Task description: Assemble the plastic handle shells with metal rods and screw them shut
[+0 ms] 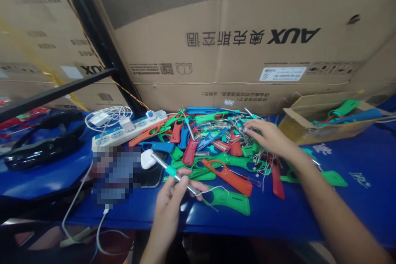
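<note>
My left hand (176, 192) is closed around a metal lighter tube (158, 162) with a green collar, tilted up to the left. A thin white wire trails from its lower end across a green lighter handle shell (230, 201) close to my fingertips. My right hand (266, 134) reaches into the back right of the heap. Its fingers are drawn together among metal tubes and teal collars, and what they pinch is too small to make out. Around both hands lie an orange handle shell (230, 177), a red shell (277, 179) and a blue shell (159, 147).
A power strip (136, 128) with plugs and white cables stands at the back left. Near it lie a white earphone case (147, 159) and a blurred-out phone (116, 177). An open carton (334, 130) holds green and blue parts at right. Large cardboard boxes (222, 8) wall the back.
</note>
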Motion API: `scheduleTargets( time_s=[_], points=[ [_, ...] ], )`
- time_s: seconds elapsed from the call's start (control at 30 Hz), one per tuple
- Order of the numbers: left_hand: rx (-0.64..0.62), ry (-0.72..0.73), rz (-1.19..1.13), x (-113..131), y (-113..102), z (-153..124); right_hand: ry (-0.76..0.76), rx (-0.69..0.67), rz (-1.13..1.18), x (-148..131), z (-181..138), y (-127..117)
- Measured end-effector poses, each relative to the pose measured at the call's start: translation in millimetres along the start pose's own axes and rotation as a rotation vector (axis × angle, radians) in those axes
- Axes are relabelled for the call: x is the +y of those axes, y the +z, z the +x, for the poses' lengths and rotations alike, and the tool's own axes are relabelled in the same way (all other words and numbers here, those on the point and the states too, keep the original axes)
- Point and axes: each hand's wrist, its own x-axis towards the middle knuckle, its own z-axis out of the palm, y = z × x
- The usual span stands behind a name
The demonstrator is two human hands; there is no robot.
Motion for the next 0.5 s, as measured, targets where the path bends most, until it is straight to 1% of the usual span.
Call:
scheduleTargets(
  time_s=[0.1, 0.2, 0.33, 0.5],
  points=[
    [0.010, 0.007, 0.000, 0.0, 0.6, 0.5, 0.061, 0.080, 0.023, 4.5, -0.9, -12.1],
    [0.013, 0.010, 0.008, 1.2, 2.0, -0.2, 0.108, 0.125, 0.039, 5.6, -2.1, -18.5],
    [0.013, 0.017, 0.023, 2.0, 2.7, -1.1, 0.124, 0.133, 0.065, 2.2, -2.4, -20.1],
    [0.029, 0.015, 0.023, 1.8, 2.7, -1.0, 0.112, 0.110, 0.095, -0.4, -2.9, -19.8]
  ],
)
